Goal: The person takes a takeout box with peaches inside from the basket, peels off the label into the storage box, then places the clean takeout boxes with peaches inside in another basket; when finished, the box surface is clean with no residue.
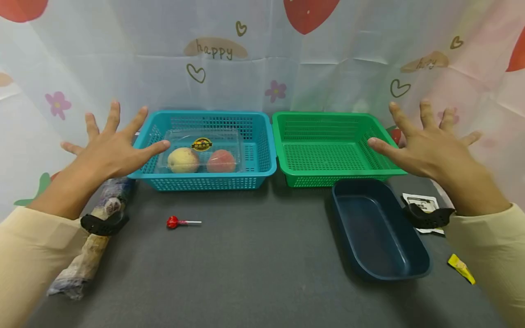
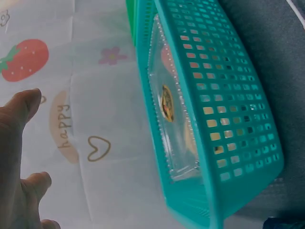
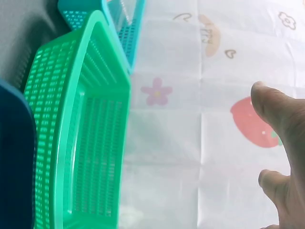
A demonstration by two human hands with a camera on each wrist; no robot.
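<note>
My left hand (image 1: 112, 150) is raised with fingers spread, at the left end of a blue basket (image 1: 205, 182), and holds nothing. Inside that basket lies a clear plastic box (image 1: 225, 136) with a yellowish peach (image 1: 183, 160) and a pinker peach (image 1: 221, 161). On the other side my right hand (image 1: 434, 148), likewise spread and holding nothing, hovers by the right end of a green basket (image 1: 340, 173). The left wrist view shows the blue basket (image 2: 238, 95) beside the fingers; in the right wrist view the green basket (image 3: 95, 143) stands apart from the thumb.
A dark blue tub (image 1: 379, 228) sits before the green basket. A red lollipop (image 1: 174, 222) lies left of centre. Below the left forearm is a long wrapped bundle (image 1: 96, 246). Near the right forearm are a white packet (image 1: 422, 202) and a small yellow sachet (image 1: 461, 268).
</note>
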